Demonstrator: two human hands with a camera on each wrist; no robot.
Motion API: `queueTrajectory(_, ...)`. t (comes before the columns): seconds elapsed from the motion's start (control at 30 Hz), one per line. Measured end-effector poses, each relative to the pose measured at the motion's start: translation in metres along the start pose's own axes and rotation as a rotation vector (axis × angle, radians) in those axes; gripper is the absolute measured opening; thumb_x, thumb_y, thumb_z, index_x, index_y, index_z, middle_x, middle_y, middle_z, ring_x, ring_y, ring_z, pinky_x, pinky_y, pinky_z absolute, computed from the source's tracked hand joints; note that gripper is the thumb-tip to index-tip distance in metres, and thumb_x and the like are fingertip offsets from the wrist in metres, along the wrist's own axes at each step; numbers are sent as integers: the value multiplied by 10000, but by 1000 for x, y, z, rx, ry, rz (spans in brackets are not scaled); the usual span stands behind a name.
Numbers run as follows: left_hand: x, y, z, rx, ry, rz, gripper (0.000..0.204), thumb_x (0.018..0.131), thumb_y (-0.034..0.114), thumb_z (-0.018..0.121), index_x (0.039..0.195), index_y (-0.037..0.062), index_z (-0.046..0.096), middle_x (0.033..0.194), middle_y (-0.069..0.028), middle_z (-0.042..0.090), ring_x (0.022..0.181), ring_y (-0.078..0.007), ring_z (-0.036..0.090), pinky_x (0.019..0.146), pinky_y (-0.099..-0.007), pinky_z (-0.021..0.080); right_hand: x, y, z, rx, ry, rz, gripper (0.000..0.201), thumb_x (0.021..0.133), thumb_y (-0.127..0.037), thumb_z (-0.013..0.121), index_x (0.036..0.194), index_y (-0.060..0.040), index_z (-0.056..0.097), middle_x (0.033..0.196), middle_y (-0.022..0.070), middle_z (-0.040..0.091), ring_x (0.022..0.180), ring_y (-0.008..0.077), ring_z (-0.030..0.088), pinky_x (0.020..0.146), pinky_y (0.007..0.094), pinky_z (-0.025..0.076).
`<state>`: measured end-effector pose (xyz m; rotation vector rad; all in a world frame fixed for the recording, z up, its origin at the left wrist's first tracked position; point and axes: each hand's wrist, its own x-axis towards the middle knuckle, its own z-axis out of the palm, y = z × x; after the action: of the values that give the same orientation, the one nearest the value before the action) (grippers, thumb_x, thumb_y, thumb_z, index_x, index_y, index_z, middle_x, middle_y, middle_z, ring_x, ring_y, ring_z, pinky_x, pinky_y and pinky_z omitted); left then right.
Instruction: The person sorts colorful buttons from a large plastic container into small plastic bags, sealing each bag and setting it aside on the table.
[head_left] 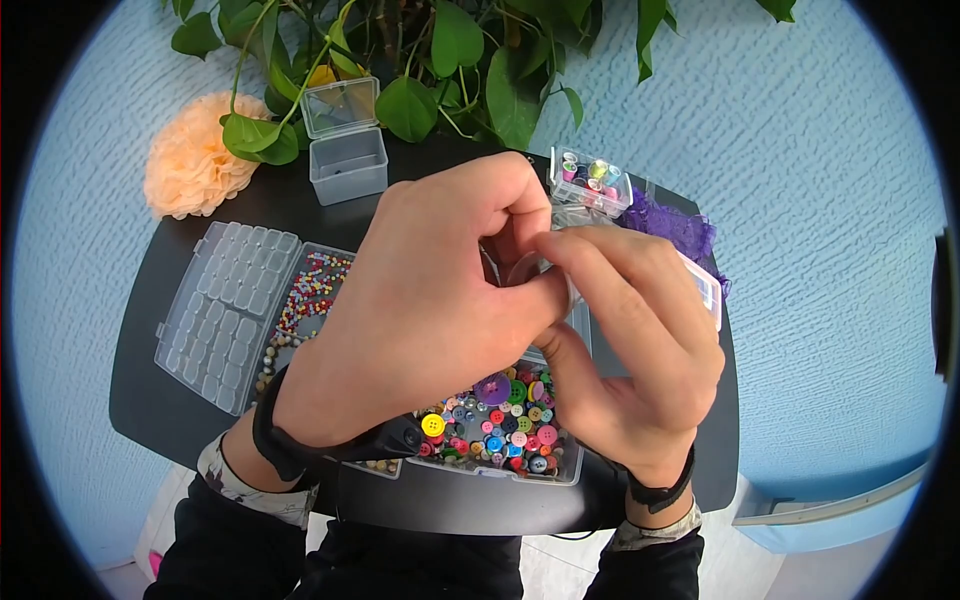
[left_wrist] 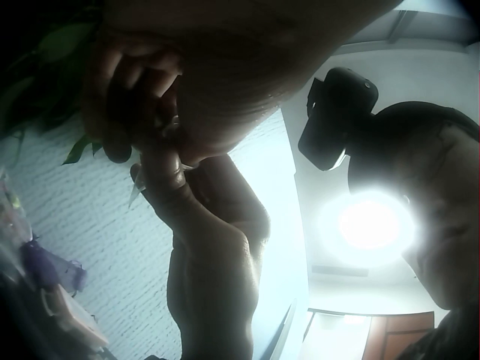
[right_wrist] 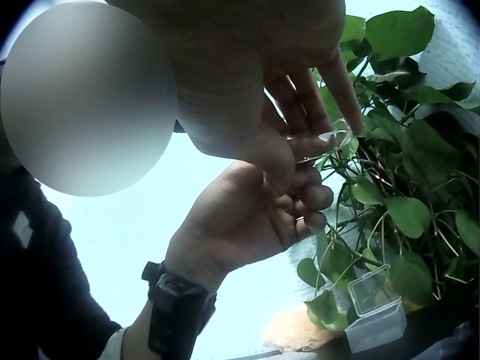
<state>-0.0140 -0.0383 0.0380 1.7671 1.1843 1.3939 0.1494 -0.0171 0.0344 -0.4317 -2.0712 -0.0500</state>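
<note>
Both hands meet raised above the table, in the middle of the head view. My left hand [head_left: 410, 280] has its fingers curled and pinches a small clear, thin piece [head_left: 524, 268] between thumb and index finger. From the other side my right hand [head_left: 645, 335] pinches the same piece, its fingertips right against the left thumb. In the right wrist view the clear piece [right_wrist: 341, 140] shows as a shiny, bent film-like edge by the right fingers; its exact kind I cannot tell. Below the hands lies a clear box of colourful buttons [head_left: 510, 425], partly covered by them.
On the left, an open compartment case [head_left: 225, 310] holds small coloured beads [head_left: 313, 285]. An open clear box [head_left: 348, 165] stands at the back beside a peach paper flower [head_left: 200, 160], under a leafy plant [head_left: 455, 40]. Thread spools [head_left: 592, 178] and purple mesh fabric [head_left: 675, 225] lie back right.
</note>
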Motion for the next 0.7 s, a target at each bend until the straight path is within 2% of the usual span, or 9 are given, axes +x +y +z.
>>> queueTrajectory(0.4,0,0,-1,15,-5,7,237,760,-55,693,806,46,484,686,32,543,673,3,510,590,-178,433,0,0,0,-11,0,3,504,549,75,731,1050,47,689,950,169,684,846,299,664,755,348,534)
queueTrajectory(0.7,0,1,0,1,-1,6,239,761,-60,692,807,44,482,690,33,540,678,5,504,592,-176,436,1,0,0,-10,10,-6,486,567,42,768,1046,52,690,947,170,690,839,294,665,747,344,533)
